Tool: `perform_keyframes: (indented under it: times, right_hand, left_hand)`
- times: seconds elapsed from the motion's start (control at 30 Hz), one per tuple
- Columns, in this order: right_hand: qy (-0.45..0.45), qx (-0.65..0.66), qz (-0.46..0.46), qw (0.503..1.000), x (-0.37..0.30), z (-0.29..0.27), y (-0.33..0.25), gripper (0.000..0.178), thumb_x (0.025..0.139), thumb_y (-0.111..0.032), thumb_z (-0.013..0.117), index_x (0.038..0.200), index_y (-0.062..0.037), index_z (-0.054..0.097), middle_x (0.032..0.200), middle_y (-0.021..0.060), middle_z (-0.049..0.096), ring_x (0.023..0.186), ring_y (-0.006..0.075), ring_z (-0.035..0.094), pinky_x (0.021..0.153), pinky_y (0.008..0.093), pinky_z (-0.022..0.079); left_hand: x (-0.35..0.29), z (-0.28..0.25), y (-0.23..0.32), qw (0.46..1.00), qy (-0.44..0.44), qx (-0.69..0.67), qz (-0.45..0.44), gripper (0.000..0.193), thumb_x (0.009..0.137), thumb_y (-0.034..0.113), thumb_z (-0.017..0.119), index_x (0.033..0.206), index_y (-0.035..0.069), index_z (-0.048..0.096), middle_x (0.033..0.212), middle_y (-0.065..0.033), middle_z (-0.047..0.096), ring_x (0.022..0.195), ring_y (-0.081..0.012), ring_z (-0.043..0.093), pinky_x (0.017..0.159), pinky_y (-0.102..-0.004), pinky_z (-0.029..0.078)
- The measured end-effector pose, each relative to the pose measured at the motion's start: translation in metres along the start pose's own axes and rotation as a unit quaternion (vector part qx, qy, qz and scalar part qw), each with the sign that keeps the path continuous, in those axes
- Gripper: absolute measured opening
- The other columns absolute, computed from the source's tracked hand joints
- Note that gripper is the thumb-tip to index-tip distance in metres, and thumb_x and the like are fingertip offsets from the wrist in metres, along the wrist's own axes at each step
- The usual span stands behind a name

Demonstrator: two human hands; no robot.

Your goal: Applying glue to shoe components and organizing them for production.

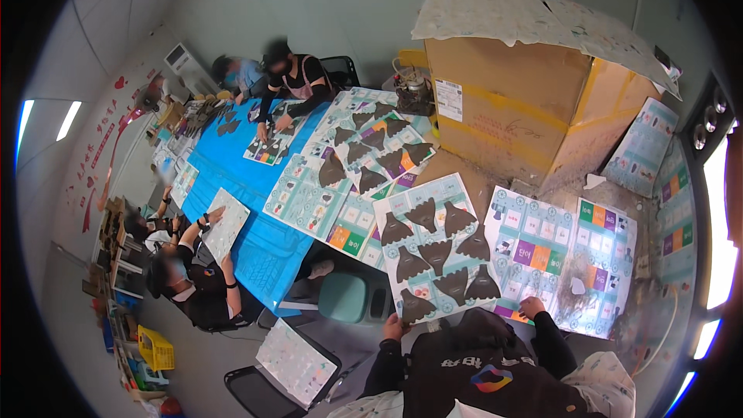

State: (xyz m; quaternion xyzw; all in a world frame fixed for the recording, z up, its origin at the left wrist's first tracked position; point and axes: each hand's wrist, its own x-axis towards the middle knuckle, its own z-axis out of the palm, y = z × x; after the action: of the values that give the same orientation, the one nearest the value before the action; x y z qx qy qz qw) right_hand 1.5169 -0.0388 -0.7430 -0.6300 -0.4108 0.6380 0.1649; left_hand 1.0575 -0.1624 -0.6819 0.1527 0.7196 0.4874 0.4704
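My left hand (395, 327) grips the lower left corner of a printed board (402, 274), its thumb on the top face. Several dark brown cut-out pieces (436, 256), wide at one end with a wavy edge, lie spread over this board. To its right, my right hand (532, 307) is at the near edge of a printed sheet (534, 224) lying on the table. Its fingers are too small to make out clearly, and I see nothing held in it.
A large taped cardboard box (503, 108) stands behind the sheets. More brown pieces (371, 179) lie on boards to the left. Across a blue-covered table (224, 156), co-workers handle boards. A teal stool (343, 296) and a chair bearing a board (296, 360) are at lower left.
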Motion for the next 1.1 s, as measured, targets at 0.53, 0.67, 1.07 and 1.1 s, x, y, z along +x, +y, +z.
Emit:
perform_keyframes:
  times: [0.53,0.67,1.07,1.1]
  right_hand:
    - [0.100,-0.286,0.026,0.953,-0.011,0.019,0.002,0.034,0.081,-0.032,0.052,0.075,-0.0055,0.073,0.069,0.0119,0.069,0.066,0.0241,0.069,0.072,0.0362,0.055]
    - [0.115,-0.300,0.011,0.947,-0.016,0.025,-0.003,0.036,0.080,-0.034,0.051,0.070,-0.0064,0.072,0.067,0.0111,0.069,0.072,0.0251,0.070,0.075,0.0375,0.054]
    - [0.154,-0.314,-0.005,0.937,-0.030,0.024,-0.016,0.036,0.080,-0.031,0.052,0.078,-0.0020,0.073,0.075,0.0158,0.070,0.078,0.0287,0.070,0.076,0.0384,0.054]
    - [0.149,-0.304,0.006,0.941,-0.031,0.024,-0.017,0.036,0.080,-0.031,0.052,0.078,-0.0017,0.073,0.075,0.0159,0.070,0.078,0.0286,0.070,0.076,0.0385,0.054]
  left_hand:
    - [0.009,-0.027,0.017,0.795,-0.098,0.520,0.298,0.041,0.062,0.024,0.082,0.096,0.007,0.066,0.097,-0.0148,0.066,0.097,-0.0354,0.059,0.085,-0.0440,0.048]
    - [0.008,-0.030,0.025,0.779,-0.082,0.522,0.338,0.037,0.062,0.025,0.082,0.087,0.005,0.063,0.087,-0.0159,0.063,0.090,-0.0374,0.060,0.078,-0.0458,0.048]
    - [-0.002,-0.029,0.038,0.796,-0.113,0.520,0.289,0.037,0.065,0.023,0.080,0.088,0.002,0.060,0.089,-0.0193,0.063,0.088,-0.0399,0.060,0.076,-0.0475,0.048]
    - [-0.005,-0.029,0.039,0.803,-0.113,0.497,0.310,0.037,0.065,0.023,0.080,0.088,0.002,0.060,0.089,-0.0193,0.063,0.088,-0.0399,0.060,0.076,-0.0475,0.048]
